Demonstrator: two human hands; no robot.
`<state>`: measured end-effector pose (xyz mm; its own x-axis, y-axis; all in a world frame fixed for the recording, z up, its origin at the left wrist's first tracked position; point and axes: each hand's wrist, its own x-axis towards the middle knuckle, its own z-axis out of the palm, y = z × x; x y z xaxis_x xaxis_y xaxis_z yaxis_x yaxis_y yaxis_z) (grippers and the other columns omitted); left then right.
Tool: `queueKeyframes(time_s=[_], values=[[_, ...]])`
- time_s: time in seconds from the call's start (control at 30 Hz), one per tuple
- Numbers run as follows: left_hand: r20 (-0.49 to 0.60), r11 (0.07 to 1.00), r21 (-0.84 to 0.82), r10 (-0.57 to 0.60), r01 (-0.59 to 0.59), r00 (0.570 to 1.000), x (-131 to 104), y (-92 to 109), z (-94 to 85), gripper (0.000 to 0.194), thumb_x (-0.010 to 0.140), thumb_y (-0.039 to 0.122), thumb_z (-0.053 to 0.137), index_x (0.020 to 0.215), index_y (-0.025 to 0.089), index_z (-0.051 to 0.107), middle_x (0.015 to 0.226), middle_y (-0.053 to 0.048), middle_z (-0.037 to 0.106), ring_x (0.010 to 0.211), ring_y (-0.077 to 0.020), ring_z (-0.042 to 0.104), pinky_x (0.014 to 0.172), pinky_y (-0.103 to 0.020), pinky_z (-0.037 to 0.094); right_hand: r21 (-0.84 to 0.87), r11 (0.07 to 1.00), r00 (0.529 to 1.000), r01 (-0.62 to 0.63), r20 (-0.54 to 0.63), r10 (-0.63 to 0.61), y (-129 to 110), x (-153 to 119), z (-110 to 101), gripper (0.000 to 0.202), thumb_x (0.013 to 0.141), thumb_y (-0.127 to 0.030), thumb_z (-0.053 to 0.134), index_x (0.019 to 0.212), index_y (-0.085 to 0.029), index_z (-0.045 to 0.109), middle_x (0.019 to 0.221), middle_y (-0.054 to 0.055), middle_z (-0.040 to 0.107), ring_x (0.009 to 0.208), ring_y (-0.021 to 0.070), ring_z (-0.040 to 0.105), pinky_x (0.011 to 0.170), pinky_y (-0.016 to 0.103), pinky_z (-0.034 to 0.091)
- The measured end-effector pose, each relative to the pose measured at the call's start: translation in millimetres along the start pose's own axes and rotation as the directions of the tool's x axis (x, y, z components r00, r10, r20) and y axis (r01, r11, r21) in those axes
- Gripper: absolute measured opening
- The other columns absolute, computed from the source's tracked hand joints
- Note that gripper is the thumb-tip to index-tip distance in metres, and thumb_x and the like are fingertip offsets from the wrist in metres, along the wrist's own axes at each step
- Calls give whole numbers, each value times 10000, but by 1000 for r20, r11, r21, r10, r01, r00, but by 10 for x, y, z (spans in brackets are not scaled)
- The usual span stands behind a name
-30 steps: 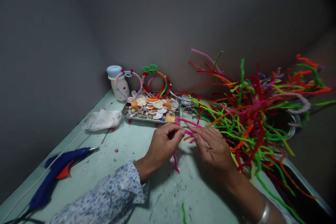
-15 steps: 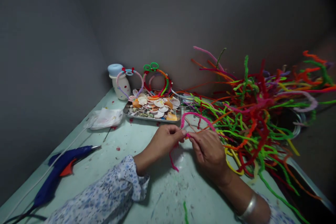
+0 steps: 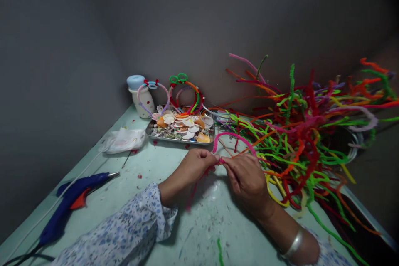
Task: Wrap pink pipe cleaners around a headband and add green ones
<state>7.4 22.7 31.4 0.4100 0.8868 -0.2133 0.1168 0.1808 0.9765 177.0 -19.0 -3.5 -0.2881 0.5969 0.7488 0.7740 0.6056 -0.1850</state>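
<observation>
A pink pipe cleaner (image 3: 234,135) arches up in a loop behind my fingertips. My left hand (image 3: 196,166) pinches it between thumb and forefinger. Close beside, with the fingertips almost touching, my right hand (image 3: 249,183) is closed on the same pink pipe cleaner. A thin pink tail (image 3: 191,199) hangs down below my left hand, blurred by motion. The exact spot where the strands meet is partly hidden by my fingers. Both hands are above the pale green table (image 3: 199,232).
A metal tray (image 3: 162,138) of seashells stands behind, with wrapped hoops (image 3: 168,95) and a blue-lidded bottle (image 3: 141,102). At left lie a blue glue gun (image 3: 75,199) and a plastic bag (image 3: 124,141). Tangled pipe cleaners (image 3: 299,133) fill the right. A green piece (image 3: 220,251) lies in front.
The thin pink tail has swung from the right of my left hand to the left below it. Both hands keep nearly the same place and grip.
</observation>
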Motion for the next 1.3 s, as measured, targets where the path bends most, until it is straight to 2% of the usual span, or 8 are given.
queueKeyframes(time_s=[0.3,0.57,0.67,0.8,0.9,1.07,1.3], values=[[-3,1000,-7,-14,14,1000,0,-16,13,361,736,451,614,564,160,489,494,55,382,453,-68,264,459,-251,158,-26,1000,1000,10,-2,-11,-11,2,-2,232,847,-108,550,1064,-167,607,831,58,686,811,189,598,819,377,417],[26,999,-54,5,-4,1000,10,-62,2,360,751,442,610,565,163,479,506,57,357,468,-72,258,477,-256,168,-10,1000,1000,-12,6,12,-6,1,4,211,863,-133,528,1049,-176,618,815,57,681,806,191,607,814,376,421],[48,996,-87,32,-28,998,11,-36,5,317,761,422,611,614,151,537,533,42,415,484,-77,306,484,-245,210,-16,999,999,-51,-15,51,11,-5,24,188,873,-142,515,1025,-176,619,798,59,677,798,199,602,804,380,422],[15,992,-88,90,-88,996,29,-18,8,177,755,303,617,799,136,657,646,13,545,539,-81,397,527,-219,292,-4,997,996,-78,-40,78,35,-12,44,171,875,-125,508,1007,-176,603,824,64,679,785,201,586,779,377,424],[-13,989,-56,135,-136,991,46,-33,15,200,738,224,623,905,128,680,768,-20,632,618,-93,485,601,-219,363,13,996,995,-89,-50,89,41,-15,46,156,869,-114,517,991,-170,597,829,69,676,785,202,579,774,379,426],[-32,979,8,202,-201,979,63,-68,28,189,748,228,644,894,115,688,817,-62,679,682,-124,557,649,-243,421,47,993,993,-105,-51,108,29,-13,38,151,875,-137,508,984,-180,603,826,60,669,804,207,589,790,385,432],[-27,965,0,262,-262,965,86,-132,23,176,751,251,682,880,132,693,826,-64,691,727,-138,594,687,-255,460,76,991,992,-111,-56,115,12,-3,40,152,872,-114,517,990,-174,591,829,67,663,788,199,574,777,382,430]])
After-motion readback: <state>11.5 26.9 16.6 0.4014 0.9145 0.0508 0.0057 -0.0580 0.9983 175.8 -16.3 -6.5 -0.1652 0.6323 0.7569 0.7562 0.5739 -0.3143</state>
